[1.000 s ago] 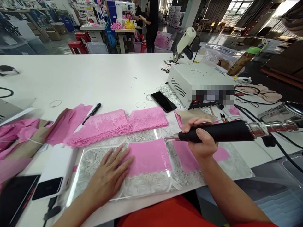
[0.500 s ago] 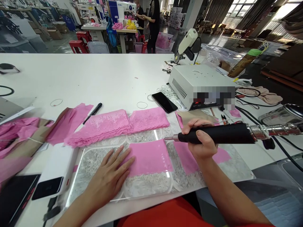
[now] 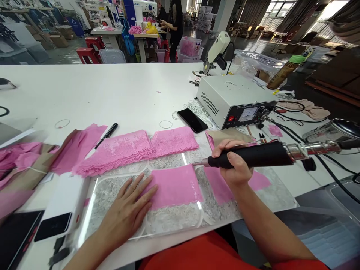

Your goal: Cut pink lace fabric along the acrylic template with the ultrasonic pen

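Note:
My left hand (image 3: 130,205) lies flat with its fingers spread, the fingertips on the left edge of a pink fabric piece (image 3: 174,187). That piece is spread over a clear plastic template (image 3: 174,221) on a grey marbled board (image 3: 281,195). My right hand (image 3: 236,161) is wrapped round a black corded hand tool (image 3: 261,155) with a thin metal tip, held nearly level. Its tip is at the upper right corner of the pink piece. A second pink piece (image 3: 218,185) lies partly under my right hand. Stacked pink lace pieces (image 3: 118,150) lie behind.
A grey power box (image 3: 239,97) with a meter stands at the back right, cables running from it. A phone (image 3: 192,120), a marker pen (image 3: 107,135) and pink cloth bundles (image 3: 25,157) lie around the board. A person in black (image 3: 176,30) stands beyond the table.
The view has shifted slightly, so everything sits a little further left. My hands, the tool and the pink fabric hold the same places relative to each other.

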The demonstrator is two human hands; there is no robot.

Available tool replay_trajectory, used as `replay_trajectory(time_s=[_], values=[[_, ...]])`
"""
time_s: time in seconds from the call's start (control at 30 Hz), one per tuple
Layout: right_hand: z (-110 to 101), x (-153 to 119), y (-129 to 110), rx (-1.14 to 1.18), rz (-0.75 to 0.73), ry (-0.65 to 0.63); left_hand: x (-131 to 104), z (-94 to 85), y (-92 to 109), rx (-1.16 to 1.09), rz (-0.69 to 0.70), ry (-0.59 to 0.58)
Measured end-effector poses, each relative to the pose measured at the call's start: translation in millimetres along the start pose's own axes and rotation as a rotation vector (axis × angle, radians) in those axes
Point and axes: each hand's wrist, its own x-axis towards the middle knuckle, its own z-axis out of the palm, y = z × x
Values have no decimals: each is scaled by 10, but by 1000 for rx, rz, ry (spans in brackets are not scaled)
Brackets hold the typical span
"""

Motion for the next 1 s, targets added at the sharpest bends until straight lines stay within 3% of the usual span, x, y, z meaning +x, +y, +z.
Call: replay_trajectory(time_s=[0.23, 0.5, 1.0], values=[[-106, -24, -109, 43, 50, -12, -56, -111, 54, -96, -15, 113], [-124, -50, -118, 54, 44, -99, -118, -136, 215, -104, -44, 113], [-123, -77, -108, 49, 56, -107, -136, -105, 192, -95, -52, 109]])
